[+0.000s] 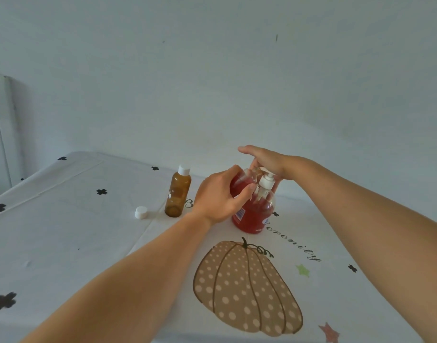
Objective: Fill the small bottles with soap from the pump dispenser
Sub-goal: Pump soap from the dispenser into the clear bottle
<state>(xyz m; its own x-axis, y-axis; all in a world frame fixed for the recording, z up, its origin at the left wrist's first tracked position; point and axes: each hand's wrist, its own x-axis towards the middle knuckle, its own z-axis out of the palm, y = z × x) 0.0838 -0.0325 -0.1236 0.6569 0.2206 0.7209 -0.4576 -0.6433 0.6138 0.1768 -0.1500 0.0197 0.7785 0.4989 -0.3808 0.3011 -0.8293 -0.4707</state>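
Your left hand [219, 194] grips a small bottle [238, 185] at the pump's 9 o'clock, long axis tilted, mouth toward 3. Your right hand [269, 160], fingers straight, presses down on the upright dispenser [254, 216].

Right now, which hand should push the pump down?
Probably the right hand: it lies open just over the pump head. The left hand is busy, its fingers curled round the small bottle at the spout.
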